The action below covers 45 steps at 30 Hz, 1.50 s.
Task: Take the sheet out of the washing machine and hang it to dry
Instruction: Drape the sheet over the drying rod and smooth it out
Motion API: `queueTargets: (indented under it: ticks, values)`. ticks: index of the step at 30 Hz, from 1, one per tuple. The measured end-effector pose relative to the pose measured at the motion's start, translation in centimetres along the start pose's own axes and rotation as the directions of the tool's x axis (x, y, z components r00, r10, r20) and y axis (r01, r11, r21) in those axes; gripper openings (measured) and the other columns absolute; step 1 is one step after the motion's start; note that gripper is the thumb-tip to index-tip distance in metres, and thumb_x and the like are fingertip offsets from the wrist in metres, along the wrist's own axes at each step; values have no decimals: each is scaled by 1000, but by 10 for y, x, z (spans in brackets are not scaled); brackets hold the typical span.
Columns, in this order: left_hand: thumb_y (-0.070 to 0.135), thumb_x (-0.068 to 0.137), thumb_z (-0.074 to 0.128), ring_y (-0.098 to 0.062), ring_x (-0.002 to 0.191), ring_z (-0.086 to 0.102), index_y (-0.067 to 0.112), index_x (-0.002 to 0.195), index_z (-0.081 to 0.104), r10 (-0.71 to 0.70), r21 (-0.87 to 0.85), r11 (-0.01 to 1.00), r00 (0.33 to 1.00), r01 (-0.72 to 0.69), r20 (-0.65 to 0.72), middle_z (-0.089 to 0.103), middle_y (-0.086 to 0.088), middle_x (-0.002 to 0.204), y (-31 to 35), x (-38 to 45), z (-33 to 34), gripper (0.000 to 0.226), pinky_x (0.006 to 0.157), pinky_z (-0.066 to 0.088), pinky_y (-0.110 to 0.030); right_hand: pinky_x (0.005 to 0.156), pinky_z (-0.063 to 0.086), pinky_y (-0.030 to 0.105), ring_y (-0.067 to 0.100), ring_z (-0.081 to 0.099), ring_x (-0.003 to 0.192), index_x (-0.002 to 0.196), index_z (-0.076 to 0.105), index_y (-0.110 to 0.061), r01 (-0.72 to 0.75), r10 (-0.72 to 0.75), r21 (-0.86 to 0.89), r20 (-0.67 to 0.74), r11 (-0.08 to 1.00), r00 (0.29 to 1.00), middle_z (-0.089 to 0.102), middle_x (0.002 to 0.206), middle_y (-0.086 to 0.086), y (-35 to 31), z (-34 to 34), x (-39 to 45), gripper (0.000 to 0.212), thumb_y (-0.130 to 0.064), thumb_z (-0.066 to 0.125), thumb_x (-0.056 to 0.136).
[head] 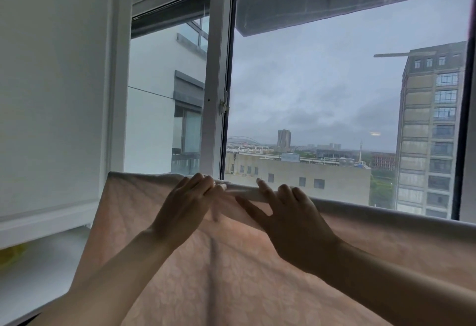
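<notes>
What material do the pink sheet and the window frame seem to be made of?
Sheet: thin woven cloth, probably cotton, matte; daylight glows through it, and it shows a faint floral pattern and soft folds. Window frame: smooth white, slightly glossy, with straight profiles; painted metal or plastic, cannot tell which.
</notes>
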<state>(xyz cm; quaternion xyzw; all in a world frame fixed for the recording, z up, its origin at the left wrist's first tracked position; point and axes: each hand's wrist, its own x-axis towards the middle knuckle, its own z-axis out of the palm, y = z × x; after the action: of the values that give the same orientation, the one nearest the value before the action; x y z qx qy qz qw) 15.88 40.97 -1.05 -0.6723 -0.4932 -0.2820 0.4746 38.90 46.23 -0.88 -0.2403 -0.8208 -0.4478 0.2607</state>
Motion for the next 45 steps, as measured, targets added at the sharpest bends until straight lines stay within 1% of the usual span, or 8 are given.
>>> queueTargets:
  ticks: [4, 10, 15, 20, 26, 33, 42, 45]
  values:
    - [-3, 65, 81, -22, 82, 63, 11, 98, 70, -40, -25, 999, 999, 39, -11, 67, -4, 90, 5, 3, 3, 38, 71, 57, -35, 100, 24, 68, 44, 51, 117, 133, 45, -40, -71, 61, 155, 69, 985, 996, 42, 143, 22, -10, -6, 0, 56, -37, 61, 80]
    - [-6, 66, 78, -23, 103, 64, 11, 118, 66, -32, -37, 999, 999, 33, 7, 67, -4, 110, 5, -6, 6, 56, 99, 50, -40, 103, -10, 59, 49, 5, 142, 137, 23, -54, -43, 12, 283, 108, 958, 994, 2, 157, 21, -12, -12, -3, 51, -31, 43, 97]
    - [8, 72, 79, -25, 103, 63, 14, 103, 69, -17, 44, 999, 999, 18, -30, 67, -9, 107, 9, -11, 8, 33, 109, 37, -44, 111, -3, 59, 42, -4, 143, 139, 12, -56, -49, 3, 328, 138, 944, 990, -8, 158, 16, -10, -24, -1, 51, -32, 36, 100]
    - [8, 64, 85, -27, 101, 66, 11, 87, 73, -8, 84, 996, 1000, 10, -29, 70, -11, 102, 12, -12, 7, 26, 107, 36, -44, 95, 37, 56, 41, 49, 118, 134, 43, -31, -123, 71, 213, 239, 969, 968, 44, 141, 18, -16, -14, 2, 84, -28, 76, 57]
    - [11, 62, 88, -28, 106, 67, 10, 91, 74, -69, 10, 998, 997, 69, -37, 71, -14, 107, 15, -14, 10, 32, 102, 42, -41, 104, 19, 55, 41, 25, 134, 150, 13, -27, -209, 177, 185, 175, 960, 968, 12, 158, 15, -28, -16, 21, 88, -14, 61, 78]
    - [10, 68, 84, -23, 104, 67, 11, 95, 73, -98, -94, 991, 995, 95, -30, 71, -8, 106, 11, -13, 5, 29, 102, 47, -40, 63, 51, 48, 39, 64, 78, 114, 67, -25, -157, 143, 52, 204, 986, 968, 67, 112, 16, -44, -3, 59, 60, -25, 85, 57]
    - [-3, 88, 58, -14, 80, 65, 14, 90, 62, -329, -381, 868, 943, 319, 39, 68, -2, 89, -20, 8, -7, 18, 74, 58, -35, 66, 49, 46, 38, 61, 85, 134, 52, -29, -102, 102, -9, 146, 995, 984, 60, 126, 12, -31, 9, 51, 70, -20, 75, 68]
    - [-2, 92, 53, -20, 107, 63, 16, 115, 64, -399, -326, 842, 903, 430, 162, 67, -5, 119, -41, 24, 4, 31, 93, 51, -32, 69, 49, 46, 37, 59, 88, 139, 46, -28, -78, 79, -15, 141, 997, 987, 55, 133, 13, -30, 9, 48, 70, -18, 70, 73]
